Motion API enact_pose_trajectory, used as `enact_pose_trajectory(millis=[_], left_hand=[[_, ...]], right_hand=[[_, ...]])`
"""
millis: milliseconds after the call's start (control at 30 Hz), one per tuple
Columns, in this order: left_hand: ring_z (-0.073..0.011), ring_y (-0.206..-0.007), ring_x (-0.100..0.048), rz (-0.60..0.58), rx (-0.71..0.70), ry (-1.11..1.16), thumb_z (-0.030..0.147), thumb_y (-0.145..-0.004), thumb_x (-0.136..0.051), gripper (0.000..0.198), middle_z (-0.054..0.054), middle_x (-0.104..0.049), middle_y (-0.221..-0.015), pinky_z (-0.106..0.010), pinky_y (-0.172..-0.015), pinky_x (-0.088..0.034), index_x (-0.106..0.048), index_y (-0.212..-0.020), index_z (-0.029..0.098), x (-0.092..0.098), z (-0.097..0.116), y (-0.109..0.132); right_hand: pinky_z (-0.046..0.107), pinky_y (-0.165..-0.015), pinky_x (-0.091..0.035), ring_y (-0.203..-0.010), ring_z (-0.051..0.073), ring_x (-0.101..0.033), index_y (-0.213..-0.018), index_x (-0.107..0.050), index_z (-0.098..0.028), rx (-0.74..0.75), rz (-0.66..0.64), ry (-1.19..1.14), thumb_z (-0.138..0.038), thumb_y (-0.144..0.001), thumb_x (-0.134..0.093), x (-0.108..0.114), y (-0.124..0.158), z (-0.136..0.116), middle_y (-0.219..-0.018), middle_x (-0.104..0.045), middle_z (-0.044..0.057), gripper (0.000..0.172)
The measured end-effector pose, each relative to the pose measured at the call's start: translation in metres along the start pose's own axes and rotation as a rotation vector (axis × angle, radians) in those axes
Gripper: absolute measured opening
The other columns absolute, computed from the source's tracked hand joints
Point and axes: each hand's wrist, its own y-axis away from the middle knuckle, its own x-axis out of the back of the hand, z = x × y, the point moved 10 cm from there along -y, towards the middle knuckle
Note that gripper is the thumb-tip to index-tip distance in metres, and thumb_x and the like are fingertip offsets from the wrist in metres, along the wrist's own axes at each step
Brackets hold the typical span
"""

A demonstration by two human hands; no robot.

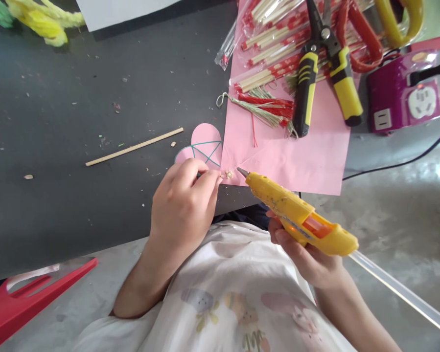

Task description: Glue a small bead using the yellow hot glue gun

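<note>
My right hand point(308, 254) is wrapped round a yellow hot glue gun point(282, 200), with a clear glue stick point(399, 288) sticking out of its back end. The gun's metal nozzle points left at a small pale flower-like ornament point(229, 174), a short gap away. My left hand point(186, 195) pinches that ornament at its left side, low over the edge of the pink paper point(296, 166). Partly under my left fingers lies a pink heart-shaped cutout point(206, 133) with green thread or lines across it. The cutout's lower part is hidden.
A thin wooden stick point(134, 146) lies left on the dark table point(58, 107). Tassels point(267, 110), bagged red-tipped sticks point(274, 49), yellow-black pliers point(326, 68) and a purple power socket point(405, 93) crowd the upper right. A black cable point(399, 166) runs below. A red stool point(36, 298) stands lower left.
</note>
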Motion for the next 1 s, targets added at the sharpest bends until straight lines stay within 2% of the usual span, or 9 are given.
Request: enact_pose_trajectory(millis=[200,400,667,1000], left_hand=[[-0.0152,-0.077,-0.061,-0.026,0.052,0.056,0.020,-0.089,-0.062,0.010,-0.003,-0.068,-0.085,-0.027,-0.071,-0.046,-0.072,-0.087,0.022,0.0006,-0.0043,0.0011],[-0.0141,-0.076,-0.060,-0.014,0.023,0.074,0.018,-0.089,-0.062,0.012,-0.002,-0.068,-0.082,-0.026,-0.072,-0.047,-0.071,-0.082,0.022,-0.0004,-0.0002,-0.0016],[-0.0147,-0.073,-0.059,0.016,-0.025,0.014,0.018,-0.088,-0.063,0.011,-0.002,-0.068,-0.078,-0.027,-0.071,-0.048,-0.069,-0.079,0.020,0.0015,0.0022,-0.0008],[-0.0139,-0.072,-0.061,0.047,0.012,0.041,0.014,-0.084,-0.063,0.013,-0.001,-0.069,-0.077,-0.025,-0.069,-0.048,-0.068,-0.074,0.020,0.0000,-0.0009,-0.0017]], right_hand=[[0.029,-0.053,-0.045,-0.062,0.015,-0.055,-0.092,-0.056,-0.022,-0.010,-0.011,0.007,-0.025,-0.090,-0.057,-0.0003,-0.0003,0.0017,-0.074,-0.056,0.002,0.003],[0.028,-0.052,-0.047,-0.058,0.013,-0.055,-0.092,-0.058,-0.021,-0.027,-0.020,0.023,-0.031,-0.091,-0.056,-0.0006,-0.0004,0.0055,-0.074,-0.057,0.002,0.010],[0.028,-0.052,-0.046,-0.059,0.013,-0.056,-0.093,-0.057,-0.021,-0.026,-0.025,0.049,-0.029,-0.091,-0.055,-0.0005,-0.0003,0.0041,-0.073,-0.057,0.002,0.009],[0.027,-0.052,-0.045,-0.059,0.013,-0.055,-0.098,-0.055,-0.022,-0.006,-0.031,0.046,-0.025,-0.092,-0.054,-0.0021,-0.0017,0.0005,-0.073,-0.056,0.000,0.007]])
